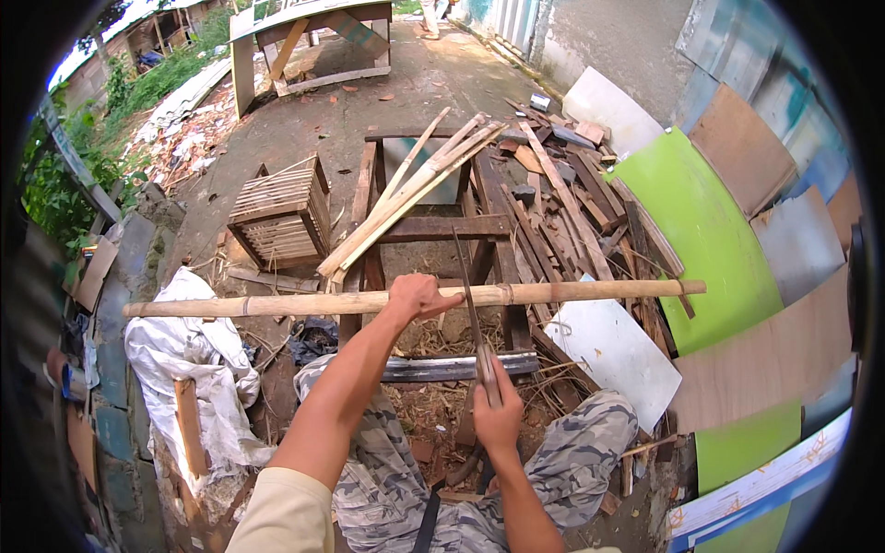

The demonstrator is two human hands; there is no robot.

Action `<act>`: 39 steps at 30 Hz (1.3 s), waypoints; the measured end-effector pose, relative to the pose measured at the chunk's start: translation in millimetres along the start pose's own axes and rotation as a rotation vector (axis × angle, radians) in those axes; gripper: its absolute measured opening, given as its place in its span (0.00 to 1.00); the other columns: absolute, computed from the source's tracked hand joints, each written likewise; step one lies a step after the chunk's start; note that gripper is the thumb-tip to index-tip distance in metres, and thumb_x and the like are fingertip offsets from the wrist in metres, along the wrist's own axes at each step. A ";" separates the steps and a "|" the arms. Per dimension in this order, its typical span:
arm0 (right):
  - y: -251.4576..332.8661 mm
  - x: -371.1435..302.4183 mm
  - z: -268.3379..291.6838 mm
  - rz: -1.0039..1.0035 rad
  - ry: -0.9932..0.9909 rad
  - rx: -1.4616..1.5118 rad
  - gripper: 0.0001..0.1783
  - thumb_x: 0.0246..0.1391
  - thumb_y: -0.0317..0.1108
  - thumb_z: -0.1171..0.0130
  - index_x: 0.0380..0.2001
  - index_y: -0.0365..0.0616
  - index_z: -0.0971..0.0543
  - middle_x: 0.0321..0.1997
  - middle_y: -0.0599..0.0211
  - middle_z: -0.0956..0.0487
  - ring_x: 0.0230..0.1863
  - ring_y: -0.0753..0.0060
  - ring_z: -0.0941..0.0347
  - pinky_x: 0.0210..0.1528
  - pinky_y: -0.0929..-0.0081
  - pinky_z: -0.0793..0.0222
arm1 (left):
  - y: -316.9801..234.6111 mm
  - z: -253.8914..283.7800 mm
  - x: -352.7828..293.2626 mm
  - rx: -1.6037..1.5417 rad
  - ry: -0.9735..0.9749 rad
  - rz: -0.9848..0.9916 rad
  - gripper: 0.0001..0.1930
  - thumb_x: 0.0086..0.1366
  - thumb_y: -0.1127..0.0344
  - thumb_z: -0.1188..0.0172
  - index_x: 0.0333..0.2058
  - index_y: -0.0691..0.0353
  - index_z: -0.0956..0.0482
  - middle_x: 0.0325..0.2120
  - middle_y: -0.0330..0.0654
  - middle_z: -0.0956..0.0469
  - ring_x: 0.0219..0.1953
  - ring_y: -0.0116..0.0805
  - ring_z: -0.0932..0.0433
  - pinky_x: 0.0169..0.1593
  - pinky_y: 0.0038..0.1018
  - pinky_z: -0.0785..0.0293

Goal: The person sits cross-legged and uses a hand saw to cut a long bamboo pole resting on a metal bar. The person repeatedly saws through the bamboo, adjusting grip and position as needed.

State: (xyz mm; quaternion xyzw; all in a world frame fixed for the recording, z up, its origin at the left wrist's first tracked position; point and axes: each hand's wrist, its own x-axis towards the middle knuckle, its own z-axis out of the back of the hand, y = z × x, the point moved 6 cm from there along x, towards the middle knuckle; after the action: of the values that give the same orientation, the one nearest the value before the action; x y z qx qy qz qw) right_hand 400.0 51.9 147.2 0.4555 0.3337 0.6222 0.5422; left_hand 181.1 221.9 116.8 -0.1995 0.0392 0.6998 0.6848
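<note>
A long bamboo pole point(581, 291) lies crosswise over a low wooden frame point(442, 229). My left hand point(419, 297) is closed over the pole near its middle, with the thumb stretched right toward the blade. In my right hand point(498, 415) is the wooden handle of a hand saw point(473, 318), its fingers wrapped round it. The narrow blade, seen nearly edge-on, crosses the pole just right of my left thumb and points away from me. Its teeth cannot be made out. Several split bamboo strips point(406, 198) rest on the frame beyond the pole.
A slatted wooden crate point(281, 217) stands left of the frame. White sacking point(189, 359) lies under the pole's left end. Scrap wood point(572, 189) is heaped on the right, beside green sheets point(696, 212) and a white panel point(613, 346). A wooden table point(323, 41) stands farther off.
</note>
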 end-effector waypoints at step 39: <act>14.4 -96.9 31.3 -0.057 0.102 -0.034 0.33 0.53 0.19 0.42 0.65 0.30 0.31 0.58 0.48 0.19 0.43 0.60 0.14 0.44 0.71 0.22 | 11.8 -3.7 8.3 -0.035 0.025 0.026 0.47 0.58 0.22 0.55 0.23 0.72 0.17 0.27 0.62 0.17 0.35 0.58 0.16 0.45 0.48 0.21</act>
State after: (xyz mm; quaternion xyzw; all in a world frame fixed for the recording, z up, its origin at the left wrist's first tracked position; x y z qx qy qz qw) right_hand 423.5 -48.1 151.8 0.4043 0.3633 0.6343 0.5497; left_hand 170.6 227.8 108.1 -0.2198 0.0383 0.7066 0.6715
